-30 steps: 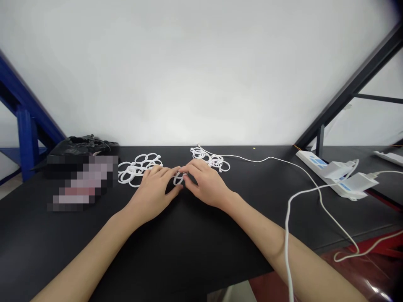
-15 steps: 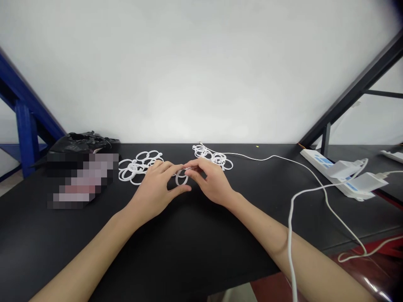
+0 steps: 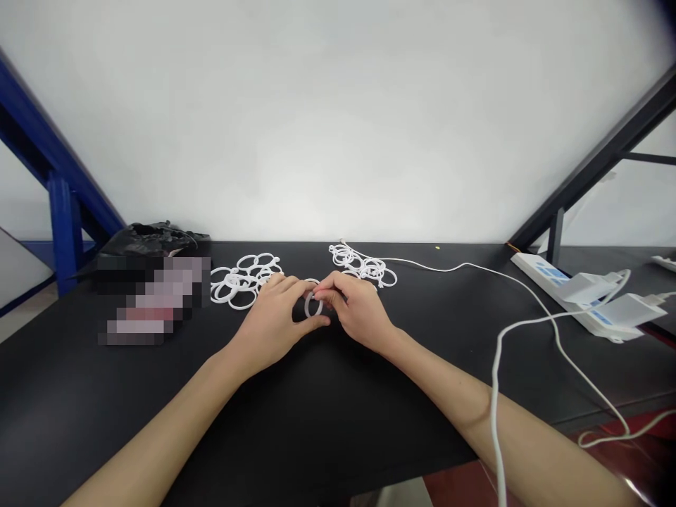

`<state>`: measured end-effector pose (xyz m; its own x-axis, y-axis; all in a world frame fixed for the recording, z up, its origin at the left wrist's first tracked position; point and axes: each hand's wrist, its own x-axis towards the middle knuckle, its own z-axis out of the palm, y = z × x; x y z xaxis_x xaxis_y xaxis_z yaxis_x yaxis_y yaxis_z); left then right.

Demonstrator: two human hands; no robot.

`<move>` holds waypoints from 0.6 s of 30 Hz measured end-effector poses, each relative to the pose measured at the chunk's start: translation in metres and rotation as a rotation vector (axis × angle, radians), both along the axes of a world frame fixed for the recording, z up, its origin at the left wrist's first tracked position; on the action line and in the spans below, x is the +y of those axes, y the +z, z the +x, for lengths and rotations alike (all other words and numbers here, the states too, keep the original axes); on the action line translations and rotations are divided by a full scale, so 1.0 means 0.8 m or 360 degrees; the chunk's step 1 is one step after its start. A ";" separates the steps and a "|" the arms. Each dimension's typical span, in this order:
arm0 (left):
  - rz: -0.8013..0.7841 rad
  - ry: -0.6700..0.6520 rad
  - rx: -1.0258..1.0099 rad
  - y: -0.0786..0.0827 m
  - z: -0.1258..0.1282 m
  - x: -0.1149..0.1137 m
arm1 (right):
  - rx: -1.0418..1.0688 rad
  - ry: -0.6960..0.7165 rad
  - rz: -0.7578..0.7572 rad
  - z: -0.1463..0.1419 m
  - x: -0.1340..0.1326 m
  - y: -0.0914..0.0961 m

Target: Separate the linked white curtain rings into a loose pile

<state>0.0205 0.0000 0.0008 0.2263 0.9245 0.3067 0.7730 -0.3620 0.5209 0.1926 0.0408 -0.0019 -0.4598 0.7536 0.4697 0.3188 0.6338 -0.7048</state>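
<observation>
A white plastic ring (image 3: 307,308) is held up between my two hands over the black table, facing me. My left hand (image 3: 275,320) is curved around its left side, with thumb and fingertips at its lower and upper edges. With thumb and index finger pinched, my right hand (image 3: 359,310) grips the ring's upper right edge. Fingers hide the exact spot of contact. A loose pile of white rings (image 3: 232,289), some with small eyelets, lies beyond my left hand. Another cluster of white rings (image 3: 364,267) lies just beyond my right hand.
A crumpled black plastic bag (image 3: 153,239) and a pixelated item (image 3: 163,296) are at the left. At the right, a white power strip (image 3: 560,285) carries plugged-in adapters. A white cable (image 3: 496,394) hangs across my right forearm. Behind the table stands a pale wall (image 3: 338,127).
The whole scene has shifted slightly right in view. My right thumb and index finger have closed further on the ring's upper edge. Both hands stay together at the ring.
</observation>
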 end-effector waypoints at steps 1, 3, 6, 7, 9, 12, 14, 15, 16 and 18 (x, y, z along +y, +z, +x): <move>0.0029 0.0010 -0.0002 0.000 -0.001 0.001 | -0.0006 -0.0025 0.0013 0.000 0.000 -0.001; 0.0139 0.0113 0.0011 0.002 -0.007 0.004 | -0.0050 -0.0111 0.0070 0.001 0.002 -0.003; 0.0320 0.0522 0.0108 0.004 -0.029 0.014 | -0.0331 -0.0195 0.0313 0.001 0.008 -0.008; 0.0343 0.0688 0.0150 0.004 -0.039 0.017 | -0.0464 -0.0187 0.0406 0.000 0.010 -0.011; 0.0286 0.0896 0.0248 0.003 -0.062 0.024 | -0.0699 -0.0153 0.0509 -0.001 0.014 -0.016; 0.0185 0.1008 0.0287 -0.003 -0.088 0.032 | -0.0855 -0.0176 0.0459 -0.003 0.015 -0.021; 0.0138 0.1025 0.0289 -0.005 -0.094 0.033 | -0.0847 -0.0192 0.0393 -0.002 0.013 -0.022; 0.0143 0.1024 0.0289 -0.006 -0.093 0.033 | -0.0803 -0.0194 0.0348 -0.002 0.012 -0.020; 0.0170 0.1009 0.0290 -0.006 -0.089 0.032 | -0.0728 -0.0193 0.0279 -0.001 0.010 -0.019; 0.0283 0.0919 0.0283 -0.005 -0.076 0.028 | -0.0479 -0.0196 0.0058 0.000 0.008 -0.014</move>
